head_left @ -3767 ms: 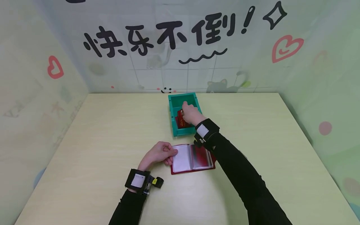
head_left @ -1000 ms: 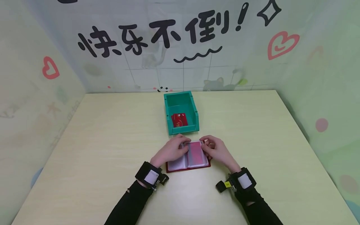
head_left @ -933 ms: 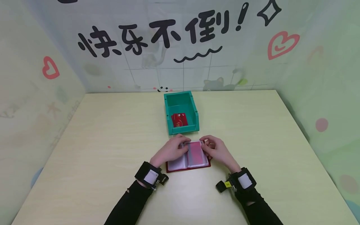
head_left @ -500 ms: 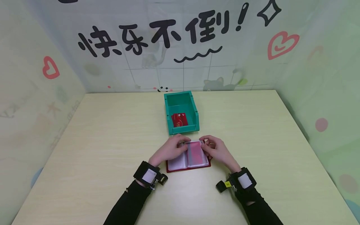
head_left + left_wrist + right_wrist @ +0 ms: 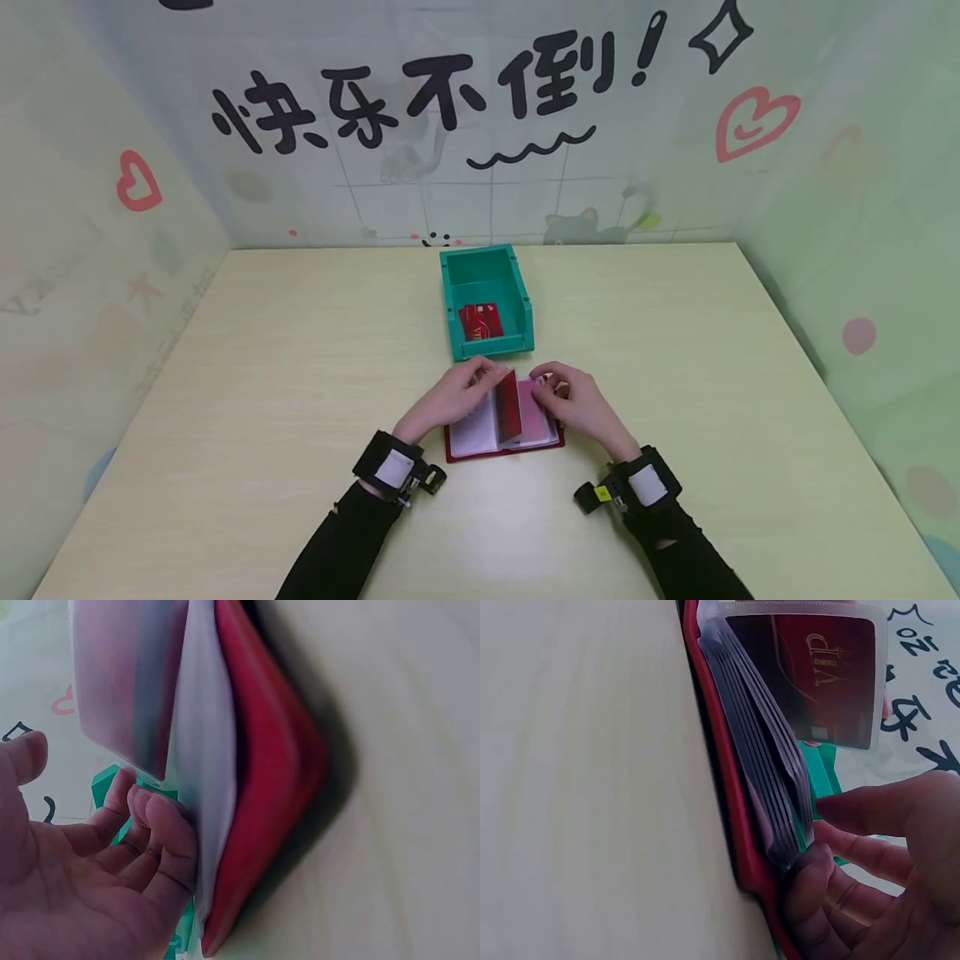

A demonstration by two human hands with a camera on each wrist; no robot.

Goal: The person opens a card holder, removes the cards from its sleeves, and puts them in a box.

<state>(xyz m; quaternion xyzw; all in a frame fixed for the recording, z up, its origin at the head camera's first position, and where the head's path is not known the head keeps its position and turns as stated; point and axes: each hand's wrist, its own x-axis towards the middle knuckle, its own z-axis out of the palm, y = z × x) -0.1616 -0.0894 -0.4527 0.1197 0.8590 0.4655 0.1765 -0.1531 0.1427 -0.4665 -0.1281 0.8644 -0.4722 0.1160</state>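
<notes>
An open card holder [image 5: 472,437] with a red cover and clear sleeves lies on the table. One sleeve stands up from its middle, with a dark red card [image 5: 829,675] lettered VIP inside. My left hand [image 5: 452,395] is at the upper edge of that sleeve. In the left wrist view, its fingertips meet the sleeve's edge and the thumb stays apart. On the other side, my right hand [image 5: 576,406] pinches the outer edges of the sleeves [image 5: 780,772] between thumb and finger. A pinkish card [image 5: 533,417] shows through the right-hand sleeve.
Just beyond the card holder stands a teal box [image 5: 528,321] with several red cards [image 5: 482,322] near its front wall. Pale wooden tabletop [image 5: 300,358] stretches to both sides, and a printed wall [image 5: 405,200] closes off the back.
Since half a second ago, a sleeve holding a red card has swung upright, and my left hand has shifted slightly. Earlier, my right hand was in the teal box; it has come back to the holder.
</notes>
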